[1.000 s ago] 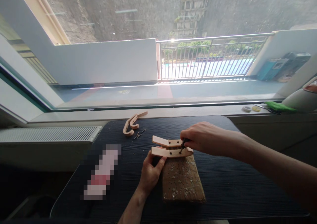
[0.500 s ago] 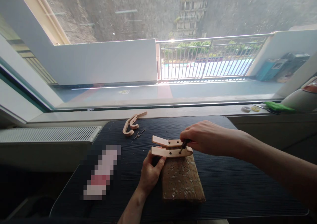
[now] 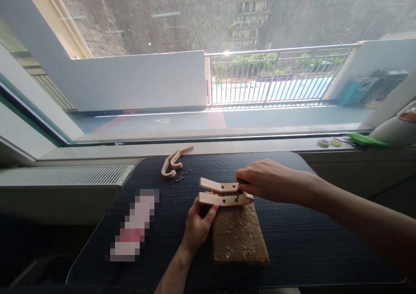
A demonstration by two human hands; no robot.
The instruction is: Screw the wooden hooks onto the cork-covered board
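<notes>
My left hand (image 3: 199, 222) grips the left end of the nearer wooden hook (image 3: 212, 199), thumb in front and fingers behind. This hook lies across the far end of a scuffed brown block (image 3: 239, 237). My right hand (image 3: 256, 179) is closed round a small dark screwdriver (image 3: 239, 191), its handle mostly hidden by the fingers. The screwdriver tip meets the right-hand hole of the nearer hook. Just behind, a second wooden hook (image 3: 211, 184) with two dark holes lies on the block too.
Two more wooden hooks (image 3: 168, 168) and several loose screws (image 3: 183, 176) lie at the back left of the black table (image 3: 292, 242). A pixelated pinkish item (image 3: 139, 216) is at left. Tape rolls (image 3: 323, 143) and a green cloth (image 3: 367, 140) rest on the windowsill.
My right hand has turned slightly about the screwdriver, which now stands more upright in the hole. The left hand and the hooks stay in place.
</notes>
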